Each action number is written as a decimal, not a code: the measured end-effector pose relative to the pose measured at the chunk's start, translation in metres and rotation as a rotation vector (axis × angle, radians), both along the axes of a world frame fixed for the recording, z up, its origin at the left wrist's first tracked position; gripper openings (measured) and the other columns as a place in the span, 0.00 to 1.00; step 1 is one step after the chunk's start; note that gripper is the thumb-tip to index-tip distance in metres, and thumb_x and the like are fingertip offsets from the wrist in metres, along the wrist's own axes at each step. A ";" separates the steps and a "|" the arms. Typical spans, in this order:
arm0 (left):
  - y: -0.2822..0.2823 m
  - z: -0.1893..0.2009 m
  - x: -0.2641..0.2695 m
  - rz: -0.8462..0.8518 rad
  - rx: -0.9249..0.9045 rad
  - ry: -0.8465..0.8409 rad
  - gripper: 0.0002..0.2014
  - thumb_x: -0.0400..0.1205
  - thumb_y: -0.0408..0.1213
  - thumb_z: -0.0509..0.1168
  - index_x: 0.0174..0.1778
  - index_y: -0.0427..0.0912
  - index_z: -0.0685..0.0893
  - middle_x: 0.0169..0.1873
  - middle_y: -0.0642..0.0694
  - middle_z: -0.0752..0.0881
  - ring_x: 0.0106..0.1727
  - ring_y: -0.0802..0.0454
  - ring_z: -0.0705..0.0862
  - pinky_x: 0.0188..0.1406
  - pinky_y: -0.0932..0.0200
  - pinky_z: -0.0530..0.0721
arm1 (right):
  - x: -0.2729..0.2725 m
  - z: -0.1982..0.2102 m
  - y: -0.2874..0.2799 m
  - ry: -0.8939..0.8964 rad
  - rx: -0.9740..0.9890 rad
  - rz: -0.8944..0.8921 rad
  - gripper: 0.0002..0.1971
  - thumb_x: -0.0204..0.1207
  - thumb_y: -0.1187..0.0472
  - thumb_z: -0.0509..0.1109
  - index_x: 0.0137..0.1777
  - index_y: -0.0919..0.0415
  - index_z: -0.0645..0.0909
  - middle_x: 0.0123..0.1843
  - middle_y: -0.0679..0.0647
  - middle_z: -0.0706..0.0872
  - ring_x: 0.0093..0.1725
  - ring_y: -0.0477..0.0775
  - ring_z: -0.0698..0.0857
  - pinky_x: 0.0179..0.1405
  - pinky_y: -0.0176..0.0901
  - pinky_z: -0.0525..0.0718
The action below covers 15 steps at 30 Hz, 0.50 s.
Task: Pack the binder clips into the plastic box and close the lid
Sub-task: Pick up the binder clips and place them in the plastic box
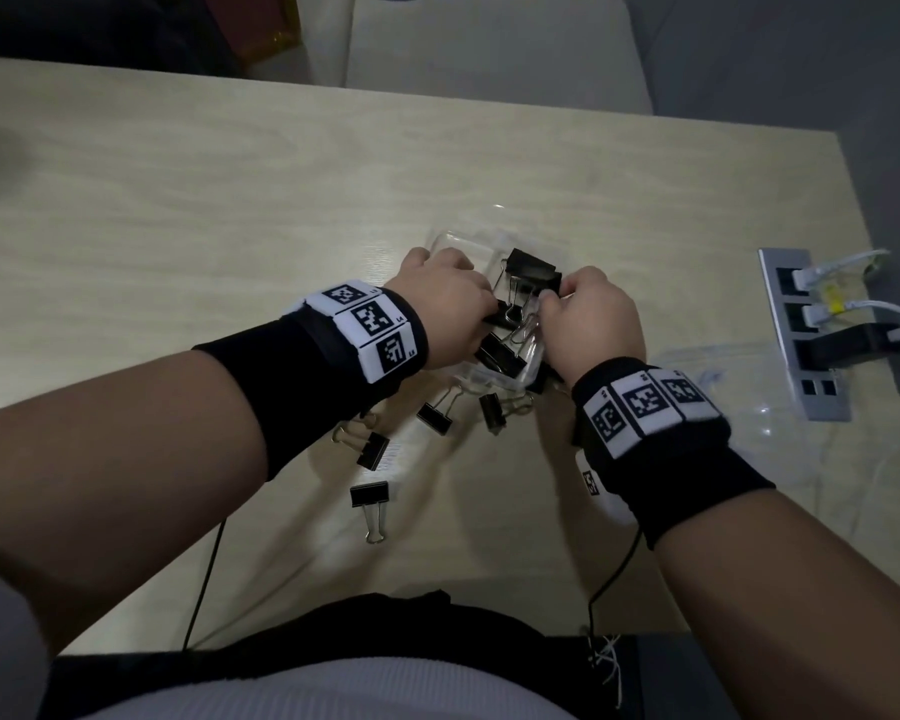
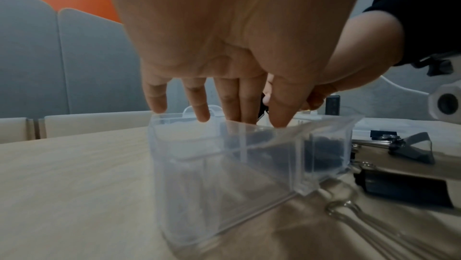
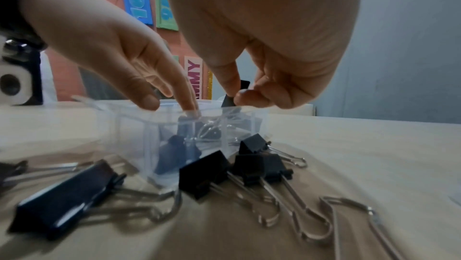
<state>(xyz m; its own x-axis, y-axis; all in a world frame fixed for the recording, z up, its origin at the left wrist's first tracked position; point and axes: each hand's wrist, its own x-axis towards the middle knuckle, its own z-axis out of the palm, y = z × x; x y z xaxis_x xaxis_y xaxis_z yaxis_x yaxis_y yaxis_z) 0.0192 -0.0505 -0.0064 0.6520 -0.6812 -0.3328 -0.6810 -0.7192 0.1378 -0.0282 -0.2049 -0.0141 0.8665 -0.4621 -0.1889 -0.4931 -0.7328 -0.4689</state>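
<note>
A clear plastic box (image 1: 510,379) stands open on the wooden table, with several black binder clips inside it. My right hand (image 1: 557,296) pinches one black binder clip (image 1: 533,267) between thumb and forefinger just above the box's rim (image 3: 232,108). My left hand (image 1: 468,293) hovers over the box's left side, its straight fingers (image 2: 202,110) reaching down past the rim. Loose clips (image 1: 372,449) (image 1: 435,415) lie on the table in front of the box, and the right wrist view shows them close up (image 3: 204,173). The lid cannot be made out clearly.
A metal socket strip (image 1: 801,335) with white plugs is set into the table at the right. A crumpled clear plastic bag (image 1: 739,376) lies between it and my right wrist. Pale chairs (image 1: 489,44) stand beyond the table's far edge.
</note>
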 end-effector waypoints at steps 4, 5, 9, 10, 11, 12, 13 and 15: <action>0.001 -0.001 -0.001 0.047 -0.092 0.010 0.17 0.80 0.49 0.59 0.65 0.55 0.79 0.62 0.54 0.85 0.72 0.44 0.70 0.69 0.39 0.64 | 0.005 0.000 -0.005 0.038 -0.031 0.036 0.13 0.82 0.54 0.61 0.54 0.62 0.80 0.51 0.60 0.86 0.48 0.62 0.82 0.41 0.45 0.75; 0.000 -0.001 -0.002 0.058 -0.128 0.013 0.18 0.80 0.48 0.60 0.66 0.56 0.77 0.60 0.54 0.85 0.71 0.44 0.70 0.70 0.39 0.63 | 0.005 0.000 -0.005 0.020 -0.028 0.039 0.12 0.82 0.53 0.61 0.53 0.62 0.80 0.51 0.60 0.86 0.47 0.61 0.81 0.40 0.45 0.74; -0.004 0.000 -0.009 -0.002 -0.164 -0.021 0.18 0.80 0.48 0.58 0.67 0.58 0.78 0.62 0.59 0.84 0.70 0.46 0.70 0.71 0.37 0.62 | -0.001 -0.002 -0.002 -0.084 0.023 0.024 0.12 0.82 0.54 0.63 0.51 0.62 0.81 0.47 0.58 0.87 0.47 0.60 0.83 0.41 0.43 0.73; -0.005 0.000 -0.011 -0.015 -0.159 -0.025 0.17 0.81 0.48 0.57 0.66 0.58 0.79 0.63 0.60 0.83 0.71 0.47 0.70 0.72 0.37 0.62 | -0.002 -0.003 -0.001 -0.101 0.057 0.003 0.12 0.82 0.54 0.63 0.51 0.63 0.82 0.45 0.57 0.86 0.47 0.59 0.83 0.41 0.42 0.74; -0.005 0.000 -0.012 -0.026 -0.152 -0.028 0.17 0.81 0.48 0.56 0.66 0.57 0.79 0.64 0.61 0.83 0.71 0.47 0.70 0.73 0.36 0.61 | -0.002 -0.004 0.000 -0.111 0.091 -0.021 0.13 0.82 0.54 0.63 0.51 0.63 0.83 0.44 0.56 0.86 0.47 0.59 0.84 0.41 0.42 0.74; -0.005 0.001 -0.013 -0.038 -0.143 -0.033 0.18 0.82 0.48 0.56 0.66 0.57 0.79 0.66 0.61 0.82 0.72 0.47 0.69 0.74 0.36 0.60 | -0.001 -0.004 0.000 -0.117 0.118 -0.041 0.13 0.81 0.53 0.63 0.50 0.63 0.83 0.43 0.56 0.86 0.46 0.58 0.84 0.42 0.41 0.74; -0.004 0.001 -0.014 -0.053 -0.128 -0.033 0.18 0.82 0.47 0.55 0.68 0.57 0.78 0.68 0.61 0.80 0.74 0.47 0.68 0.75 0.34 0.59 | 0.001 -0.005 0.000 -0.118 0.142 -0.058 0.14 0.81 0.53 0.63 0.50 0.63 0.84 0.42 0.56 0.87 0.46 0.58 0.85 0.42 0.41 0.75; -0.002 0.001 -0.014 -0.097 -0.054 -0.016 0.22 0.83 0.47 0.56 0.74 0.58 0.71 0.75 0.61 0.74 0.78 0.45 0.64 0.76 0.31 0.55 | 0.003 -0.006 -0.001 -0.105 0.191 -0.085 0.15 0.81 0.52 0.63 0.46 0.62 0.86 0.42 0.56 0.90 0.45 0.58 0.86 0.42 0.41 0.77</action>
<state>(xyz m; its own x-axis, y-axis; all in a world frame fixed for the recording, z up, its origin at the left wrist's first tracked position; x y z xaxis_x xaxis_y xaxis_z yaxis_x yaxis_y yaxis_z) 0.0052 -0.0529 -0.0055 0.5873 -0.7577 -0.2846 -0.7492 -0.6419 0.1631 -0.0248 -0.2055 -0.0201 0.8456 -0.4986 -0.1905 -0.4901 -0.5840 -0.6471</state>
